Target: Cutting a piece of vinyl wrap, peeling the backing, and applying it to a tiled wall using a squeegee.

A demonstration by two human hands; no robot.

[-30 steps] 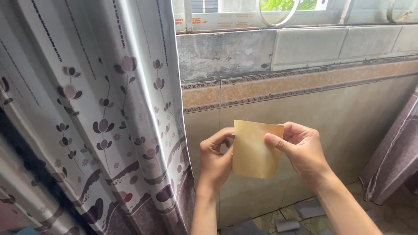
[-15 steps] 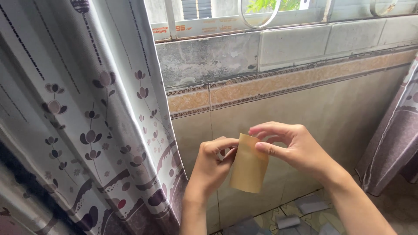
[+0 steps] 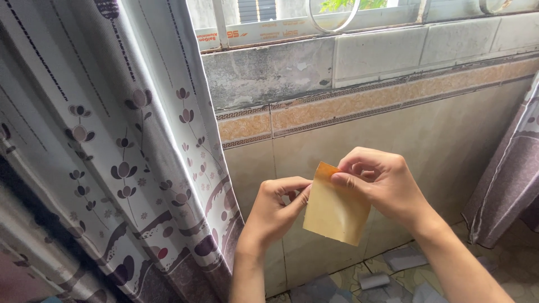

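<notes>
Both hands pinch the top corner of the tan sheet (image 3: 336, 207) midair before the tiled wall (image 3: 449, 118), left hand (image 3: 275, 210) and right hand (image 3: 382, 182) fingers clamped tight, so I'd guess uneven pulling tears it.

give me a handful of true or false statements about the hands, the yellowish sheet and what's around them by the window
1. Both hands hold the yellowish sheet at its upper edge. True: the left hand and the right hand pinch it near the top.
2. The sheet lies flat on the floor. False: it hangs in the air in front of the tiled wall.
3. A flower-patterned curtain hangs to the left of the hands. True.
4. The right hand's grip is on the curtain. False: it is on the sheet, apart from the curtain.
5. The wall carries an orange patterned border strip above the hands. True.
</notes>
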